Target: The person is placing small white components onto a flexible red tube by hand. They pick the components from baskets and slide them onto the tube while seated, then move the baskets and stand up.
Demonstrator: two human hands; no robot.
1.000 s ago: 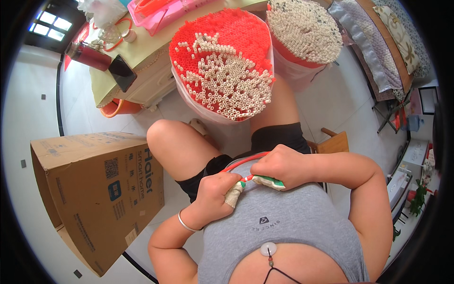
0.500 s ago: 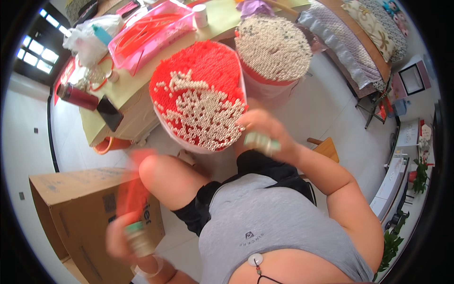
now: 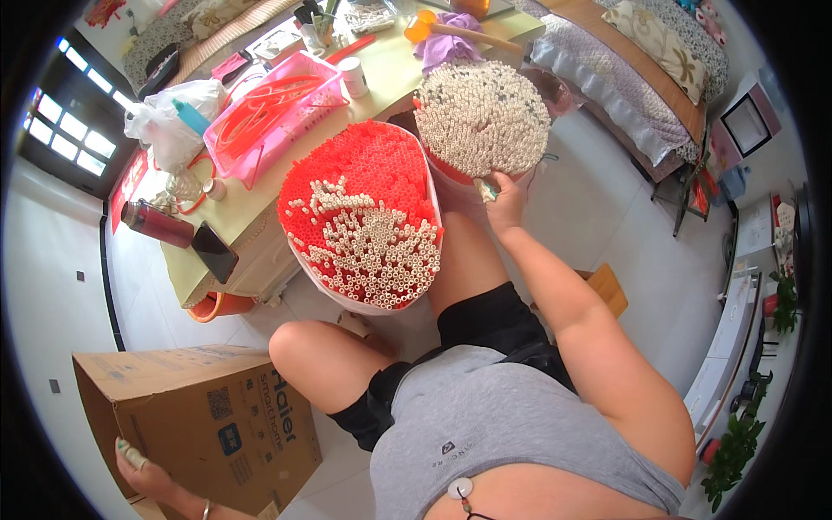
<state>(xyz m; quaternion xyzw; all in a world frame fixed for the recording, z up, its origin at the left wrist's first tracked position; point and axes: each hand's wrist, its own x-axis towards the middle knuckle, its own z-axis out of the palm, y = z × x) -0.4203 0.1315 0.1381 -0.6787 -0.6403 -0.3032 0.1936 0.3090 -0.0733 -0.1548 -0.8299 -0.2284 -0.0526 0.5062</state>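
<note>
My right hand (image 3: 505, 201) is stretched out ahead of me to the near edge of the white bundle (image 3: 482, 119), a big round sheaf of white tubes seen end-on in a bag. The fingers (image 3: 490, 187) are curled closed around a few white tubes (image 3: 482, 189) at that lower rim, touching the bundle itself. My left hand (image 3: 143, 468) is down low at my left, on the far side of the cardboard box (image 3: 204, 416), which stands on the floor by my left knee. Its fingers are bent around a small pale piece (image 3: 132, 455) held at the tips; what that piece is I cannot tell, as it sits at the blurred rim of the view. A thin bangle is on that wrist.

Between my knees and the desk (image 3: 251, 208) stands the mixed bundle (image 3: 360, 217), red tubes at the back and white ones at the front, just beside the white bundle and to its left. On the desk lie a pink tray (image 3: 277, 113) with red loops in it, a white plastic bag (image 3: 169, 130), a dark red bottle (image 3: 156, 224) on its side and a black phone (image 3: 214, 251) at the near edge. An orange basin (image 3: 217, 308) shows under the desk. A bed (image 3: 624, 69) with a patterned cover runs along my right.
</note>
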